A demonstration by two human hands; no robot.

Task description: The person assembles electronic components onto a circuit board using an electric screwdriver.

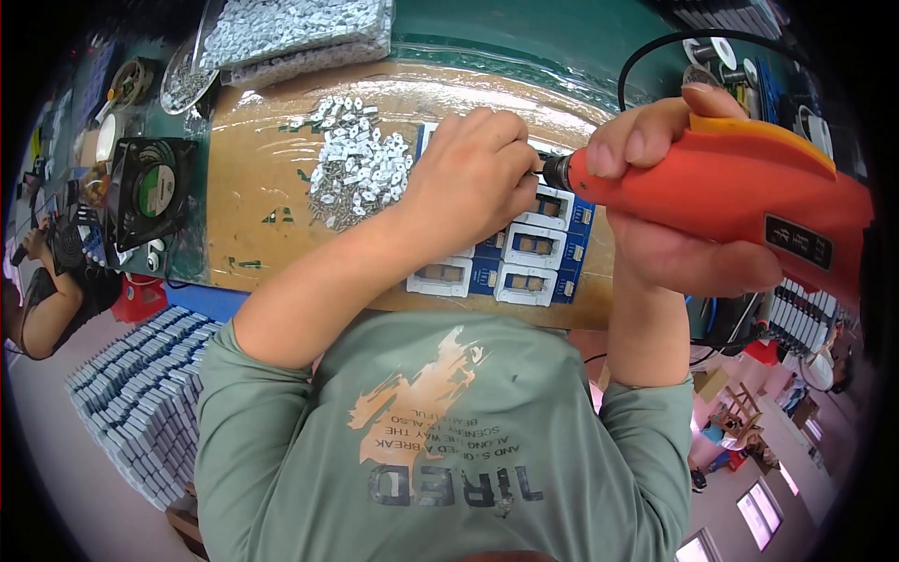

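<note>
My right hand [660, 251] is wrapped round a red electric screwdriver [716, 183] with an orange-yellow strip. The tool lies nearly level, its dark tip pointing left toward my left hand [473, 173]. Over the blue circuit boards [567, 265], the fingers of my left hand are curled together beside that tip. Anything they pinch is hidden from this view. White rectangular frames [535, 245] with brownish parts inside sit on the boards. Just left of my left hand spreads a pile of small white plastic pieces [370, 169], with loose screws [345, 201] among them.
A clear bin [300, 33] full of small white pieces stands at the back. A dish of screws [187, 80] and a black fan [154, 192] are on the left. Stacked grey parts [140, 393] stand lower left. A black cable [626, 70] arches at the upper right.
</note>
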